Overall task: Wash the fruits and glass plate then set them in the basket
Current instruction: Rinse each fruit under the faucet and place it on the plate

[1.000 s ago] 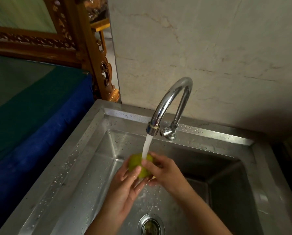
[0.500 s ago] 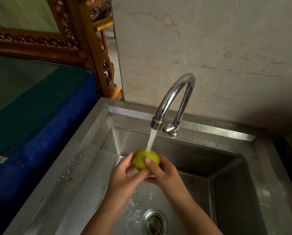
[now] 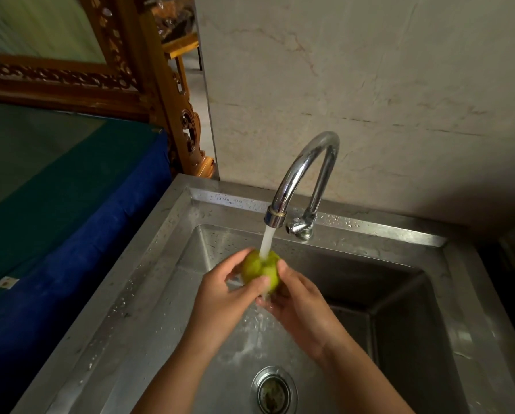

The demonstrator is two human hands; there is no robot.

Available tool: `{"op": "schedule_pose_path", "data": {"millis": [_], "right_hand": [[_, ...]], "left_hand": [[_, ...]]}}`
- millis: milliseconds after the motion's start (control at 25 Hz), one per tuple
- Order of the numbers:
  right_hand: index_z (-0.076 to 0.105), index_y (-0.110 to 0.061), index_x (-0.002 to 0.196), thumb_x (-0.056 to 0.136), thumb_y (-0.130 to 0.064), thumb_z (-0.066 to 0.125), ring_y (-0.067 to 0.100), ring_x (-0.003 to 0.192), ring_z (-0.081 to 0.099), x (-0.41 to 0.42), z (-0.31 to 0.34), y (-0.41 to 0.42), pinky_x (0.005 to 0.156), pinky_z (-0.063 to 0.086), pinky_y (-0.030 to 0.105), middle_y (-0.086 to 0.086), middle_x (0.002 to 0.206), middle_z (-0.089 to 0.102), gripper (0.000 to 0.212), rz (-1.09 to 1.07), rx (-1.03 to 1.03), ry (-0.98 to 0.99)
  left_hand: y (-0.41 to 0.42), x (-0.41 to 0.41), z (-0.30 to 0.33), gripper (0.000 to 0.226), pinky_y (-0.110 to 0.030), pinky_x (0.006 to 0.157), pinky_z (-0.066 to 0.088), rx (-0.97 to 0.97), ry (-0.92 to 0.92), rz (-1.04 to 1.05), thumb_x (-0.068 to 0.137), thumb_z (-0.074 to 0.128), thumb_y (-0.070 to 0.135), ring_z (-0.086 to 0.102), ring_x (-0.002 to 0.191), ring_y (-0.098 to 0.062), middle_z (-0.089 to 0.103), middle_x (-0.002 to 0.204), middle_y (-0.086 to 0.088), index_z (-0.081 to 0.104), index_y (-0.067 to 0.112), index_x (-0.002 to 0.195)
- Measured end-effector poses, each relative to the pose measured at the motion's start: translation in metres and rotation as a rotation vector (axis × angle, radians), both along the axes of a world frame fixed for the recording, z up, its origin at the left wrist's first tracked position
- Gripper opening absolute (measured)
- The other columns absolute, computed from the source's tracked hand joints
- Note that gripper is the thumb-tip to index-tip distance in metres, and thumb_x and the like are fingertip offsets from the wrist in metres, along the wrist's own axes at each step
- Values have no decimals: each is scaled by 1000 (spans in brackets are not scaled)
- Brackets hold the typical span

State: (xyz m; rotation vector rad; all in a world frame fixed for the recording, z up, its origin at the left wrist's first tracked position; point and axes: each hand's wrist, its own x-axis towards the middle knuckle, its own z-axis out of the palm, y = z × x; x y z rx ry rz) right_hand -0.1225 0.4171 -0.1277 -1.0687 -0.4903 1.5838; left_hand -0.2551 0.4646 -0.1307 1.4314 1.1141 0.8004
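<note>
A round green fruit (image 3: 257, 268) is held over the steel sink (image 3: 166, 294), directly under the stream of water falling from the chrome tap (image 3: 305, 174). My left hand (image 3: 220, 297) wraps it from the left, thumb across its front. My right hand (image 3: 298, 306) cups it from the right and below. Both hands grip the fruit together. Neither the glass plate nor the basket is in view.
The sink's drain (image 3: 274, 389) lies below my wrists, with water splashing on the basin floor. A surface with blue and green cloth (image 3: 56, 234) borders the sink on the left. A carved wooden frame (image 3: 148, 94) stands behind it, and a marble wall (image 3: 369, 85) backs the tap.
The fruit has turned in my hands under the water, and my fingers have shifted around it. The view has tilted slightly; the hands stay below the tap.
</note>
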Motion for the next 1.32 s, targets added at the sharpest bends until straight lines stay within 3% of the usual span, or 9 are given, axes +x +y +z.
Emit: {"op": "schedule_pose_path", "data": {"millis": [80, 200, 280, 400, 680, 840, 920, 1080, 1320], "right_hand": [[63, -6, 106, 92, -39, 39, 20, 81, 64, -2, 1, 4, 72, 53, 28, 15, 92, 69, 43, 28, -60, -99], [62, -5, 97, 97, -34, 32, 21, 63, 65, 8, 6, 16, 68, 57, 37, 14, 74, 68, 41, 117, -179, -663], [62, -4, 104, 93, -19, 42, 31, 81, 66, 29, 7, 30, 82, 55, 45, 20, 91, 69, 28, 47, -101, -1126], [43, -12, 134, 86, -2, 44, 34, 125, 44, 56, 14, 59, 107, 36, 45, 15, 140, 46, 49, 21, 81, -1553], [51, -8, 125, 86, -3, 40, 32, 122, 45, 63, -8, 72, 101, 42, 46, 12, 134, 51, 41, 210, 82, -1707], [52, -18, 124, 89, -16, 42, 20, 138, 30, 59, -23, 45, 113, 20, 52, 1, 152, 30, 37, 433, -28, -1880], [46, -23, 131, 89, -22, 47, 19, 141, 25, 56, -19, 33, 113, 18, 58, -1, 155, 24, 41, 468, -65, -1699], [42, -26, 134, 88, -12, 54, 9, 119, 47, 38, 1, -8, 98, 41, 27, -2, 136, 49, 49, 22, 32, -988], [52, -28, 114, 75, 2, 68, 4, 102, 62, 1, 43, -53, 91, 50, 20, -4, 117, 63, 51, -102, 110, -684]], "left_hand": [[5, 4, 2, 41, -33, 88, 54, -62, 11, -43, 68, 70, 42, 63, 103, -8, 66, 111, 8, 58, 47, 108], [10, 8, 5, 29, -31, 70, 60, -388, -197, 29, 80, 64, 33, 67, 96, -20, 64, 112, -7, 60, 36, 109], [11, 11, 6, 38, -33, 60, 61, -777, -506, 176, 81, 61, 30, 65, 96, -30, 63, 112, -18, 56, 18, 117], [8, 12, 6, 51, -40, 58, 61, -1067, -727, 278, 81, 62, 32, 61, 101, -42, 54, 122, -31, 48, 10, 125], [4, 16, 1, 56, -39, 59, 60, -1195, -830, 275, 82, 60, 37, 62, 97, -44, 49, 127, -33, 48, 9, 129], [3, 14, 2, 58, -41, 55, 60, -1217, -831, 300, 82, 59, 40, 65, 87, -45, 52, 121, -32, 47, 10, 130], [2, 13, 5, 58, -46, 59, 60, -1203, -841, 302, 83, 58, 42, 69, 77, -45, 56, 113, -32, 48, 7, 128], [-4, 12, 16, 58, -46, 63, 58, -1161, -750, 236, 86, 50, 46, 70, 77, -38, 57, 120, -29, 46, 4, 126], [-38, 10, 46, 41, -39, 72, 52, -1115, -712, 189, 89, 48, 38, 59, 86, -30, 63, 96, -25, 58, 0, 101]]}}
